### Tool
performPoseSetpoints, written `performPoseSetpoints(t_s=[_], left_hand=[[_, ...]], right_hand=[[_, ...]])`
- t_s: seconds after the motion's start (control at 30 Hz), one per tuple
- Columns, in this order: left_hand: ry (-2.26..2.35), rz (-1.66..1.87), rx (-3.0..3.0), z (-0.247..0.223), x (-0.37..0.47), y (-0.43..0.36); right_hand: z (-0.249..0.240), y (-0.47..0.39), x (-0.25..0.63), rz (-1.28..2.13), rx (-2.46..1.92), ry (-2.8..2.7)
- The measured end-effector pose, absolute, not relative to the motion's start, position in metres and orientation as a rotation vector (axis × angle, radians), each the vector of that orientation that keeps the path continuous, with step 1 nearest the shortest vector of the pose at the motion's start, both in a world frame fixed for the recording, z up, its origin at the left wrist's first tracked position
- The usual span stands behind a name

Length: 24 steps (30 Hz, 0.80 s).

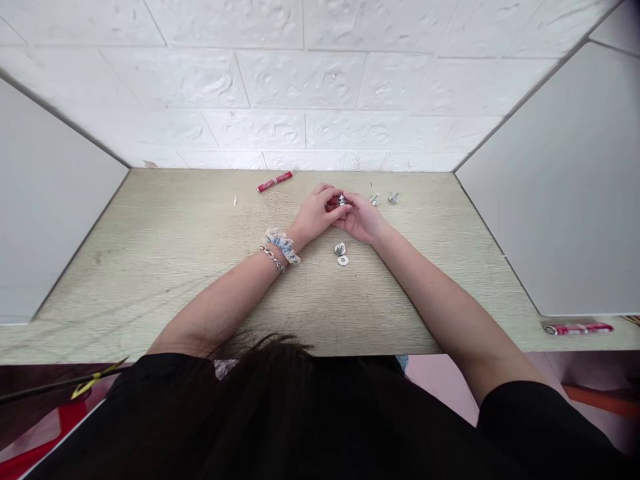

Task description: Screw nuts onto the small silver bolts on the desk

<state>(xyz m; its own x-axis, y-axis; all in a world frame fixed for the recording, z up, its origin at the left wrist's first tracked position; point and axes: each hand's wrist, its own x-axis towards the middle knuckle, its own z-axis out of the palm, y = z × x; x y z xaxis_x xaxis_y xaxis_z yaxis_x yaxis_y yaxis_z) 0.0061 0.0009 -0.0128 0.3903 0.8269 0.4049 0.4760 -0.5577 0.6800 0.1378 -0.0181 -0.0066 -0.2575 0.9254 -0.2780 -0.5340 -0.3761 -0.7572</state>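
My left hand (319, 212) and my right hand (363, 219) meet over the middle of the tabletop. Between their fingertips is a small shiny metal screw (342, 200), its shank pointing up; both hands are closed on it. Fingers hide its lower part. Just below the hands on the table, a screw with a washer on it (340, 249) lies against a loose flat washer (343, 261). Right of my right hand are two more screws with washers, the nearer screw (375, 199) and the farther screw (393, 198).
A red tube (275, 182) lies at the back left, close to a small white scrap (235, 200). Another red tube (579, 329) rests at the front right edge. White brick-patterned wall (305, 87) closes the back; grey panels (565, 180) stand at both sides of the wooden table (200, 220).
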Motion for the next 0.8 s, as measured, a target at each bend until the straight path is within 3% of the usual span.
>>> performPoseSetpoints(t_s=[0.8], left_hand=[[1.111,1.013,2.191,-0.0126,0.0061,0.0001]], right_hand=[[-0.0074,-0.0170,0.1394,1.822,-0.843,-0.638]])
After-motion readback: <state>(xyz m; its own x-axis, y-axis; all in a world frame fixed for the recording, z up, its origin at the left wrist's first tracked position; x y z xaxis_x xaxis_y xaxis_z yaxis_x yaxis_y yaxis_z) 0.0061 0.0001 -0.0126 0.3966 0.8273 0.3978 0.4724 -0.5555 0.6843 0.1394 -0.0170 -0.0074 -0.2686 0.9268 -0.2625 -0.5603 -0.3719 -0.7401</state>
